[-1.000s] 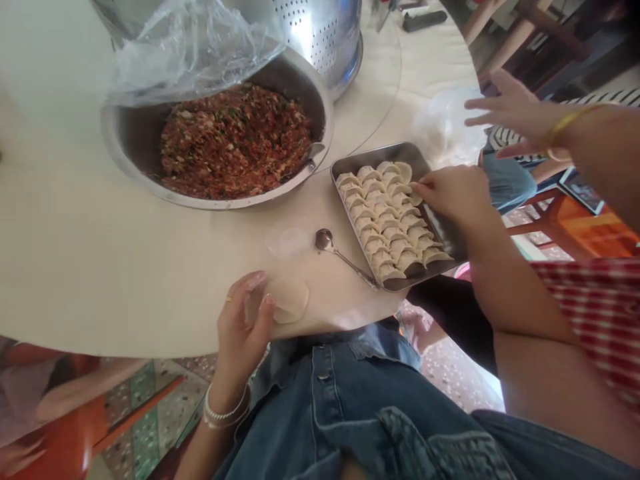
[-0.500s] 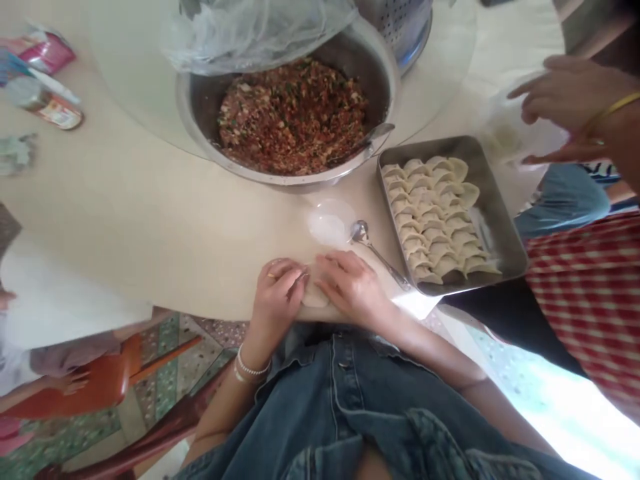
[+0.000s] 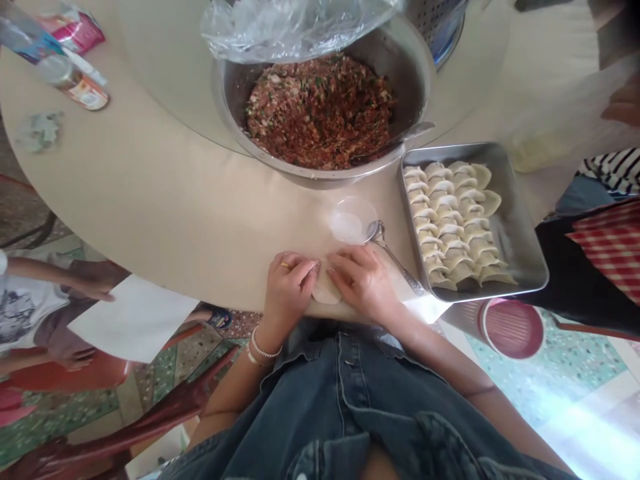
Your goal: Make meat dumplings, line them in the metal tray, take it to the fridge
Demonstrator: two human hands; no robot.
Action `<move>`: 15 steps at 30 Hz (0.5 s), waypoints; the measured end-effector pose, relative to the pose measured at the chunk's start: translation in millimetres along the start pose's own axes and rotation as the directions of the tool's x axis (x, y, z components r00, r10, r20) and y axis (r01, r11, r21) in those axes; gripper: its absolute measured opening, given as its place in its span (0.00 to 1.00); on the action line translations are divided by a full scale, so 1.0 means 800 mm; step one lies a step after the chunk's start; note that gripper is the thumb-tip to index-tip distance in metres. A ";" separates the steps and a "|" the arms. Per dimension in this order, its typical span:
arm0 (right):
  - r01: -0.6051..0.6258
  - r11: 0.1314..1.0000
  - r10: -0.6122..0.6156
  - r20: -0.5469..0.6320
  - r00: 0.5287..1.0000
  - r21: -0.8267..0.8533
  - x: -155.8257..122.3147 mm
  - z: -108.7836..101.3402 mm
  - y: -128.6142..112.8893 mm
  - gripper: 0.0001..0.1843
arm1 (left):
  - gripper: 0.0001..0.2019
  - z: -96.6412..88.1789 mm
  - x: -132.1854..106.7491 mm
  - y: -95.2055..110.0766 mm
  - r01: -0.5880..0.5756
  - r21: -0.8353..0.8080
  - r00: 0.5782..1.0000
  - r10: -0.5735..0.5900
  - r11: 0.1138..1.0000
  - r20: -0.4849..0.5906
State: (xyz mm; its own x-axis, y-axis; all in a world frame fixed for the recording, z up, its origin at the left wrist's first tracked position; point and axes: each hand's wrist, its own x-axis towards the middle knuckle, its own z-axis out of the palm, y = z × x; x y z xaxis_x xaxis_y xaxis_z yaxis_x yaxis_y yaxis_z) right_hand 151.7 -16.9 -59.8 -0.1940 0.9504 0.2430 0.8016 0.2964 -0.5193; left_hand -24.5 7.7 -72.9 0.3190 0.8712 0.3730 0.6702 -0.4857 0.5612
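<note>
At the table's near edge a pale round dumpling wrapper (image 3: 327,291) lies between my two hands. My left hand (image 3: 291,285) pinches its left side, thumb against the curled fingers. From the right, my right hand (image 3: 364,280) has its bent fingers closed on the other side. Just beyond them sits a small clear bowl (image 3: 353,220) with whitish contents, and a metal spoon (image 3: 397,259) lies beside it. Farther right, a metal tray (image 3: 534,272) holds rows of folded dumplings (image 3: 453,227).
A large metal bowl (image 3: 227,100) of minced filling (image 3: 320,113) stands ahead, partly covered by a plastic bag (image 3: 295,30). A jar (image 3: 75,83) lies at the far left. Another person's hand (image 3: 625,103) shows at right; a seated person holds white paper (image 3: 135,320) at left.
The whole view has shifted, so the table things sit farther right. My hands stay on the wrapper. The other person's hand at right has drawn back toward the frame's edge.
</note>
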 end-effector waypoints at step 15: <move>0.284 0.936 -0.266 -0.110 0.958 0.209 -0.010 -0.041 -0.011 0.06 | 0.24 -0.017 -0.014 0.001 -0.070 -0.364 0.972 0.145 0.929 0.185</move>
State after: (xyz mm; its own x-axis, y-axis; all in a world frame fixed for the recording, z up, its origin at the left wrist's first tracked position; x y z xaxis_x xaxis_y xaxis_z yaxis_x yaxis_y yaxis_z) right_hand 164.8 -30.2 -30.1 -0.3365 0.8212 0.4609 0.5766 0.5666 -0.5886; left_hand -36.5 -3.6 -66.9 0.5312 0.7894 0.3077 0.3561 -0.5375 0.7644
